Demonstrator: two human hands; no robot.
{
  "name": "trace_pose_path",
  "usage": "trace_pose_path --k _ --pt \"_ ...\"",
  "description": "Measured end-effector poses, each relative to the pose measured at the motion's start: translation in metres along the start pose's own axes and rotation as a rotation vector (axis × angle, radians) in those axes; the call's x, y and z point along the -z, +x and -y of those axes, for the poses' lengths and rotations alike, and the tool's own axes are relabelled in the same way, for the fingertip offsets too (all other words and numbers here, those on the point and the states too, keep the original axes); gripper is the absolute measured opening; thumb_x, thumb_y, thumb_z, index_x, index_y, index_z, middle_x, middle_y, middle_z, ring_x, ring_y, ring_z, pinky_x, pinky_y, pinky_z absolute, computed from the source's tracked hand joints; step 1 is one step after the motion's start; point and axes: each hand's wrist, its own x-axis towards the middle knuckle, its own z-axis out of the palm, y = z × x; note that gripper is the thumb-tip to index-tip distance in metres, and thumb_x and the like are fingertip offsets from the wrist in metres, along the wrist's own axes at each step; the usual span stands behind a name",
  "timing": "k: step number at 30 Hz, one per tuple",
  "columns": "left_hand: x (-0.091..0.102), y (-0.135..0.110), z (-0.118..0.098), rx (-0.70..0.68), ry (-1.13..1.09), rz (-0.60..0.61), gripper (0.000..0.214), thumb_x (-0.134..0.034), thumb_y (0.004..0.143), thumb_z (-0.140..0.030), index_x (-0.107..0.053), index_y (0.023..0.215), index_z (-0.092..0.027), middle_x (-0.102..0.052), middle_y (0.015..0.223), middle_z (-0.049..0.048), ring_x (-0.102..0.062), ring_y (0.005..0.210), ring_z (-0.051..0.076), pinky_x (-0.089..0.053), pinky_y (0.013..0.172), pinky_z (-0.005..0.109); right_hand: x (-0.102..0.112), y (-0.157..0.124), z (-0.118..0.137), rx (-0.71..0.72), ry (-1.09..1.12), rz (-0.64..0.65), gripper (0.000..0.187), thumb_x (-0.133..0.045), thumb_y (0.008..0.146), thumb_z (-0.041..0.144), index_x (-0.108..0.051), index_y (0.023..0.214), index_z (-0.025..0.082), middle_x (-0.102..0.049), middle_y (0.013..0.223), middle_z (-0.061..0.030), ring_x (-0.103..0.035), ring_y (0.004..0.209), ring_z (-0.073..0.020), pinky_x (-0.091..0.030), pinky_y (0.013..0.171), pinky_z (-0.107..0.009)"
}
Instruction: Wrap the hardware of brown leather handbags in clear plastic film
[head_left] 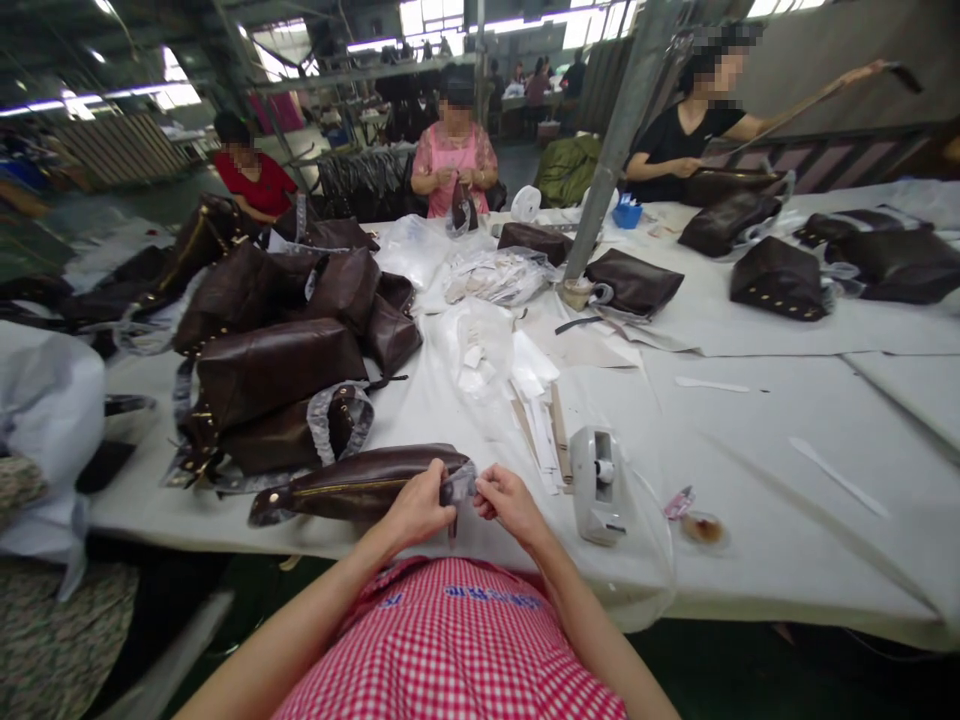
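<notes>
A dark brown leather bag (352, 480) with a gold zipper lies on its side at the table's front edge. At its right end, my left hand (421, 505) is closed round a strap wrapped in clear plastic film (459, 484). Just to the right, my right hand (506, 502) pinches the loose edge of that film between thumb and fingers. Part of the strap is hidden behind the left hand's fingers.
Dark brown bags (281, 365) are heaped at the left. A tape dispenser (598, 485) stands right of my right hand, near paper strips (541, 425). A metal post (619, 140) rises from the white table (750, 550). Several co-workers are across it.
</notes>
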Motion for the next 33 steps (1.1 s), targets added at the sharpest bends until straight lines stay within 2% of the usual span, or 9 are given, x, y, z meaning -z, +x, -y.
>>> trace_pose_path --k 5,7,11,15,18,21,26,29,33 --pt "0.024 -0.003 -0.009 -0.042 -0.036 0.106 0.025 -0.063 0.066 -0.023 -0.043 0.081 -0.021 -0.05 0.07 -0.0055 -0.049 0.066 0.015 -0.03 0.057 0.024 0.005 0.006 -0.005 0.314 -0.252 -0.142 0.018 -0.058 0.075 0.036 -0.053 0.066 0.021 -0.064 0.081 -0.0039 -0.059 0.081 -0.0187 -0.048 0.069 -0.03" --pt "0.031 -0.002 -0.012 -0.049 -0.045 0.154 0.027 -0.066 0.065 -0.027 -0.046 0.083 -0.02 -0.053 0.074 -0.0044 -0.052 0.07 0.016 -0.033 0.059 0.024 0.005 0.011 -0.007 0.326 -0.253 -0.161 0.019 -0.054 0.077 0.037 -0.051 0.067 0.021 -0.066 0.089 -0.0058 -0.059 0.085 -0.0195 -0.048 0.072 -0.031" --pt "0.046 0.001 -0.014 0.017 -0.143 0.274 0.032 -0.067 0.067 -0.039 -0.055 0.089 -0.018 -0.058 0.078 -0.0015 -0.054 0.074 0.018 -0.037 0.061 0.025 0.003 0.017 -0.011 0.315 -0.235 -0.175 0.023 -0.049 0.081 0.039 -0.047 0.066 0.021 -0.066 0.083 -0.0052 -0.059 0.074 -0.0177 -0.048 0.072 -0.031" --pt "0.059 -0.003 -0.003 0.174 -0.472 0.527 0.037 -0.069 0.064 -0.044 -0.061 0.088 -0.017 -0.062 0.077 -0.0003 -0.057 0.068 0.016 -0.043 0.06 0.025 0.002 0.017 -0.017 0.299 -0.192 -0.191 0.027 -0.049 0.08 0.043 -0.047 0.065 0.021 -0.066 0.082 -0.0056 -0.06 0.073 -0.0177 -0.049 0.069 -0.03" --pt "0.064 -0.009 0.01 0.287 -0.685 0.64 0.045 -0.076 0.058 -0.044 -0.061 0.089 -0.016 -0.063 0.074 -0.0001 -0.056 0.058 0.014 -0.044 0.054 0.025 0.001 0.017 -0.022 0.289 -0.169 -0.199 0.03 -0.05 0.08 0.045 -0.046 0.062 0.021 -0.065 0.075 -0.0046 -0.06 0.069 -0.0172 -0.049 0.066 -0.029" --pt "0.065 -0.014 0.018 0.291 -0.828 0.643 0.048 -0.08 0.054 -0.043 -0.061 0.087 -0.014 -0.063 0.074 0.0008 -0.055 0.055 0.011 -0.044 0.052 0.022 -0.001 0.019 -0.027 0.288 -0.165 -0.217 0.032 -0.052 0.078 0.045 -0.046 0.058 0.021 -0.064 0.068 -0.0037 -0.06 0.068 -0.0175 -0.049 0.066 -0.029" --pt "0.064 -0.016 0.019 0.323 -0.878 0.526 0.046 -0.082 0.054 -0.038 -0.061 0.086 -0.013 -0.062 0.069 -0.0007 -0.054 0.051 0.009 -0.04 0.047 0.019 -0.003 0.022 -0.032 0.302 -0.172 -0.277 0.026 -0.049 0.079 0.042 -0.049 0.064 0.021 -0.066 0.074 -0.0066 -0.062 0.067 -0.019 -0.052 0.064 -0.032" --pt "0.063 -0.018 0.017 0.342 -0.876 0.475 0.045 -0.083 0.054 -0.038 -0.062 0.084 -0.012 -0.062 0.067 -0.0005 -0.054 0.049 0.01 -0.039 0.046 0.02 -0.003 0.012 -0.026 0.375 -0.209 -0.292 0.018 -0.05 0.077 0.03 -0.059 0.088 0.018 -0.068 0.099 -0.0105 -0.063 0.093 -0.0229 -0.053 0.081 -0.038" --pt "0.063 -0.023 0.015 0.334 -0.916 0.422 0.043 -0.08 0.059 -0.042 -0.063 0.084 -0.012 -0.061 0.062 -0.0008 -0.052 0.046 0.009 -0.036 0.043 0.019 -0.005 -0.009 -0.006 0.653 -0.516 -0.109 0.057 -0.048 0.075 0.013 -0.047 0.132 0.02 -0.051 0.139 -0.0113 -0.045 0.13 -0.0236 -0.035 0.11 -0.047"
